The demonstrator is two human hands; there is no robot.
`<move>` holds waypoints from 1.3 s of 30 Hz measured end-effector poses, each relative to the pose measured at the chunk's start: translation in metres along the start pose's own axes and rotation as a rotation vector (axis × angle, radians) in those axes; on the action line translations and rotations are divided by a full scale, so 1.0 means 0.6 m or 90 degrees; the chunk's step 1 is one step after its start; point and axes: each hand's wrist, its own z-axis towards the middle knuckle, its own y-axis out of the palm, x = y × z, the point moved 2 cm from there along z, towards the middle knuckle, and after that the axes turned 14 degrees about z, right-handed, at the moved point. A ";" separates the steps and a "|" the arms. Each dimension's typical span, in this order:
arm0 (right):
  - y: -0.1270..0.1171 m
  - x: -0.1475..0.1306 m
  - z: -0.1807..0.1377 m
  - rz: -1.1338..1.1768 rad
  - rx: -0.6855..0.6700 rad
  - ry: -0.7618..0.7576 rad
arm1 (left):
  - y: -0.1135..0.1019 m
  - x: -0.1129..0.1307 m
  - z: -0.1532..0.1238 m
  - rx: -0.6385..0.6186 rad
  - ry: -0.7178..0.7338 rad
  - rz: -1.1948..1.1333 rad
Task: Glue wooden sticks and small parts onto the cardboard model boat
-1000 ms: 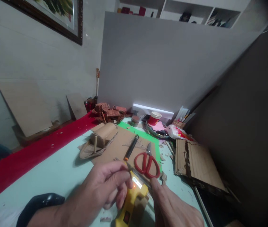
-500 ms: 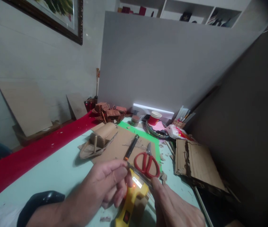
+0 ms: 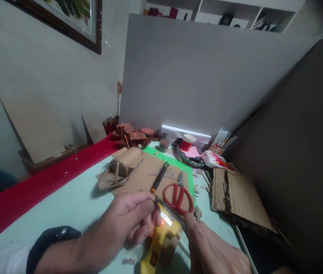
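My left hand (image 3: 127, 224) is closed in a pinch on one end of a thin stick (image 3: 169, 208) that runs to my right hand (image 3: 209, 247), which pinches the other end. A yellow glue gun (image 3: 158, 243) with a lit orange lamp lies on the table just under the stick. Red-handled scissors (image 3: 178, 197) lie right behind it on a cardboard sheet (image 3: 144, 177). A black and orange craft knife (image 3: 159, 177) rests on that sheet. A cardboard boat model (image 3: 120, 169) sits at the sheet's left edge.
Torn corrugated cardboard (image 3: 239, 199) lies at the right. A red paper cup (image 3: 187, 142), a plate and a plastic bag stand at the back. Brown models (image 3: 131, 137) sit by the grey board. A red strip (image 3: 35, 190) borders the pale green table (image 3: 72, 205).
My left hand has slid slightly right along the stick, fingers tightening over it. The camera view has shifted a little. The glue gun and tools have stayed put.
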 end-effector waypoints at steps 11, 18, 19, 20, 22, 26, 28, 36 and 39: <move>-0.006 0.001 0.005 -0.001 -0.038 -0.025 | 0.000 -0.004 0.003 0.002 0.015 0.061; -0.005 0.008 0.002 0.020 -0.053 -0.046 | 0.001 0.000 0.004 -0.012 0.003 -0.055; -0.004 0.008 0.002 0.018 -0.054 -0.046 | 0.001 0.000 0.004 -0.015 0.004 -0.058; -0.003 0.008 0.002 0.016 -0.054 -0.046 | 0.001 0.000 0.004 -0.017 0.007 -0.053; -0.001 0.008 0.003 0.014 -0.050 -0.047 | 0.000 -0.002 0.005 -0.012 0.015 -0.021; 0.001 0.008 0.005 0.008 -0.033 -0.061 | 0.001 -0.005 0.006 -0.010 0.005 0.032; -0.001 0.007 0.006 0.000 -0.030 -0.066 | 0.002 -0.004 0.007 -0.017 -0.001 0.030; -0.009 0.007 0.008 0.003 -0.046 -0.062 | 0.004 0.012 0.008 -0.070 0.004 -0.127; -0.007 0.007 0.008 -0.008 -0.037 -0.078 | 0.004 0.011 0.008 -0.076 -0.005 -0.130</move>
